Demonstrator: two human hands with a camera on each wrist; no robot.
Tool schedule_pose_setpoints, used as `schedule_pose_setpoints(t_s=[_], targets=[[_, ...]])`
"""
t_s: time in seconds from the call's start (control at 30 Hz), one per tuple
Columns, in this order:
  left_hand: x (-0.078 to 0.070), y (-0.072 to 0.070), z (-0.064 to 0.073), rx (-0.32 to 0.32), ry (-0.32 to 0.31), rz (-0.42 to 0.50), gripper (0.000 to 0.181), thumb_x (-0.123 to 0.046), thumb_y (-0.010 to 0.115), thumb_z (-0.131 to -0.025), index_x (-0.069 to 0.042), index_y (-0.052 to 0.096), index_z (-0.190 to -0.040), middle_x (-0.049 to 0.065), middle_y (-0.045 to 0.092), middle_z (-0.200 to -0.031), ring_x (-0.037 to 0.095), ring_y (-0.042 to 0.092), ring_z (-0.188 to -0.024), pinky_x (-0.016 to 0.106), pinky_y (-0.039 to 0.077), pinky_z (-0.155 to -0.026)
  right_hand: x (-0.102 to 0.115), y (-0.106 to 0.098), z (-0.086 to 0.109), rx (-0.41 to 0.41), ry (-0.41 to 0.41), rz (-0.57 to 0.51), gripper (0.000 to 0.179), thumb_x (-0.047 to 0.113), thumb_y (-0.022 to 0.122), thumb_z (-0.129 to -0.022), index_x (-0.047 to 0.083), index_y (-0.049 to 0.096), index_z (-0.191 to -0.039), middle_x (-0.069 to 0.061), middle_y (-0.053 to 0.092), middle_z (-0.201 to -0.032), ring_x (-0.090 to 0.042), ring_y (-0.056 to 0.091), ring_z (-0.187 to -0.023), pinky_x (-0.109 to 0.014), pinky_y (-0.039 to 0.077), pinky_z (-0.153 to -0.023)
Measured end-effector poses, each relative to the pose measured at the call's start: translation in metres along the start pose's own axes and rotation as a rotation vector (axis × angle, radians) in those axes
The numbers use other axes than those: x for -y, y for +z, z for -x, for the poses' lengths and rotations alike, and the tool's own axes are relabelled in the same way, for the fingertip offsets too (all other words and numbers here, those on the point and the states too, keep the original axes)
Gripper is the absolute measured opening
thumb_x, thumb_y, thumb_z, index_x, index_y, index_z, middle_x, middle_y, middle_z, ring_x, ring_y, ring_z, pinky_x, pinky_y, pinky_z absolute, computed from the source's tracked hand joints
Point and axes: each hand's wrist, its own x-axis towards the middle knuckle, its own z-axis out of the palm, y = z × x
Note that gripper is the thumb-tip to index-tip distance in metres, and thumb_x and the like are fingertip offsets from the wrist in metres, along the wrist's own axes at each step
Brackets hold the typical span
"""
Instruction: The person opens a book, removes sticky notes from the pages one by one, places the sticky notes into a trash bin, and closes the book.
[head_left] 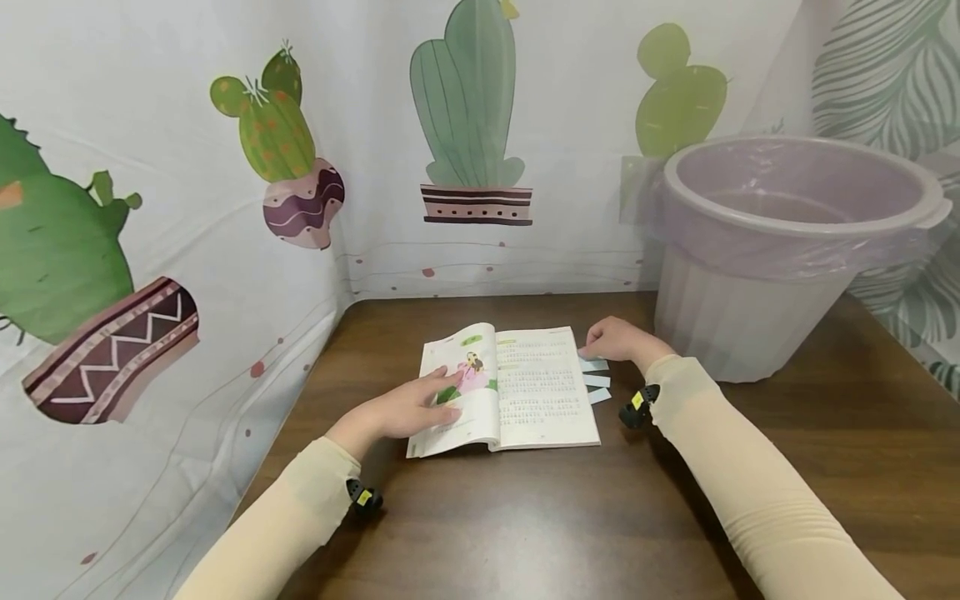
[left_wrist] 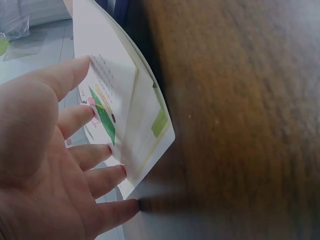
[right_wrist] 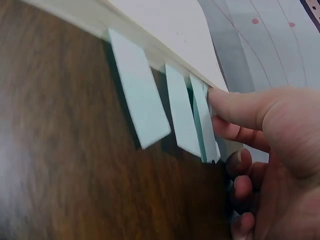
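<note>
An open book [head_left: 536, 392] lies on the table, a colourful drawing on its left page and printed text on its right. My left hand [head_left: 408, 406] rests on the left page with fingers spread; in the left wrist view its fingertips [left_wrist: 102, 151] touch the page near its outer edge. Several pale blue paper strips [right_wrist: 140, 90] stick out from the book's right edge. At the upper end of that edge, my right hand [head_left: 621, 340] pinches between thumb and forefinger what looks like the uppermost strip, largely hidden by the fingers. Its other fingers [right_wrist: 242, 187] are curled.
A large pale bin [head_left: 750, 308] with a thin translucent liner stands on the table at the right, behind my right forearm. White cloth [head_left: 375, 125] printed with cacti hangs behind the brown wooden table [head_left: 525, 525] and along its left side.
</note>
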Motion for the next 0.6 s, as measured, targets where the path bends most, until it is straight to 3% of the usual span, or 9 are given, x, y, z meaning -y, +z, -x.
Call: schedule_pose_setpoints(t_s=[0.27, 0.6], targets=[[-0.0003, 0.0024, 0.0, 0.002, -0.014, -0.01, 0.073, -0.053, 0.061, -0.1, -0.029, 0.033, -0.162, 0.013, 0.017, -0.173, 0.036, 0.02, -0.16, 0.056, 0.024, -0.127, -0.0006, 0.0034, -0.0035, 0.009, 0.022, 0.002, 0.038, 0.029, 0.069, -0.095, 0.016, 0.054, -0.064, 0.005, 0.046, -0.06, -0.015, 0.045, -0.062, -0.028, 0.038, -0.06], [-0.0016, 0.0016, -0.0005, 0.004, -0.029, -0.005, 0.073, -0.054, 0.061, -0.099, -0.032, 0.032, -0.162, 0.01, 0.016, -0.174, 0.035, 0.02, -0.16, 0.055, 0.024, -0.127, 0.0006, -0.0008, 0.0001, 0.024, 0.0, -0.008, 0.03, 0.031, 0.075, -0.09, 0.009, 0.066, -0.072, 0.003, 0.055, -0.067, -0.018, 0.051, -0.074, -0.029, 0.04, -0.065]])
